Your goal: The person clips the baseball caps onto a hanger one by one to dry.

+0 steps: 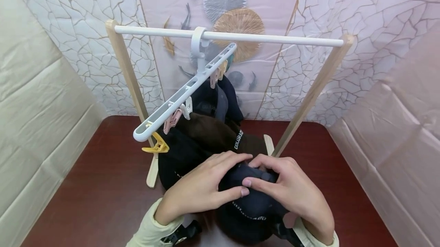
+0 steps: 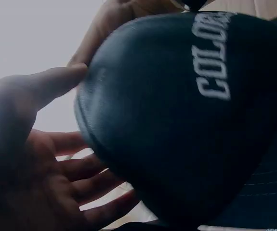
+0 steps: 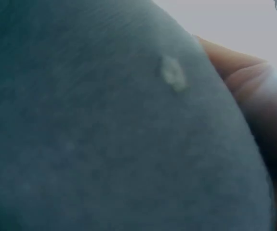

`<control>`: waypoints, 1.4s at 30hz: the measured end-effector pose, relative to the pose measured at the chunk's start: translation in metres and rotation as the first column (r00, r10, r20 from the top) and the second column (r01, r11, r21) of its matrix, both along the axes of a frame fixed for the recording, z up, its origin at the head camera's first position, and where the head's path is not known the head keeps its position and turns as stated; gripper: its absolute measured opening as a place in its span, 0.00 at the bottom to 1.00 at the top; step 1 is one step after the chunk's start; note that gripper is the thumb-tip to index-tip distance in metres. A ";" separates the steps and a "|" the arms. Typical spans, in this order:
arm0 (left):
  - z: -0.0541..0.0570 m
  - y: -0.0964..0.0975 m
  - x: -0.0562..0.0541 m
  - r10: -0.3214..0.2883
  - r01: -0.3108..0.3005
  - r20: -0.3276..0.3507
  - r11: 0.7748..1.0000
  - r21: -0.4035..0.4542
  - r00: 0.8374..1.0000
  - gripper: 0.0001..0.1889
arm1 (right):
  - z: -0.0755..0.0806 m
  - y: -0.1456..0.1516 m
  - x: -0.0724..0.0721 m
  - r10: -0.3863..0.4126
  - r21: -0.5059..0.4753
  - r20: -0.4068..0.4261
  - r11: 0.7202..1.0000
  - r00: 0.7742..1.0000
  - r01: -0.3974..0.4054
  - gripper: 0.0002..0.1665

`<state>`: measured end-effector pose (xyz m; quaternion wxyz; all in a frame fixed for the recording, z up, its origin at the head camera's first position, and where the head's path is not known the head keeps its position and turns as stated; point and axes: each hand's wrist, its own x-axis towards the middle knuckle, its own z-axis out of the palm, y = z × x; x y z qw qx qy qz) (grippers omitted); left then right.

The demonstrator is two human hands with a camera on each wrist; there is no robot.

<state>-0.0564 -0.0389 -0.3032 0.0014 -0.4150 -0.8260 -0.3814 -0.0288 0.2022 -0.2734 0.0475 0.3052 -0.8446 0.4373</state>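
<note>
As both hands point(image 1: 207, 186) point(image 1: 292, 186) curve, half spread, they hold a dark cap point(image 1: 253, 200) between them.

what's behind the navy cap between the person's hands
Beyond the navy cap, the head view shows a brown cap with white lettering and a black cap. The left hand hides part of the black cap.

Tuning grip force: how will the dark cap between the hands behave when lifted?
The dark cap probably lifts light, since it looks like plain fabric. Its crown holds a smooth dome, so it's likely semi-stiff but squeezable. The brim, with its stitched rows, likely flexes less.
</note>
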 end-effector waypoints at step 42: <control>-0.011 0.011 -0.005 0.149 -0.027 -0.175 0.830 0.556 0.973 0.13 | 0.001 -0.016 0.003 0.109 -0.148 0.073 0.984 0.991 -0.098 0.10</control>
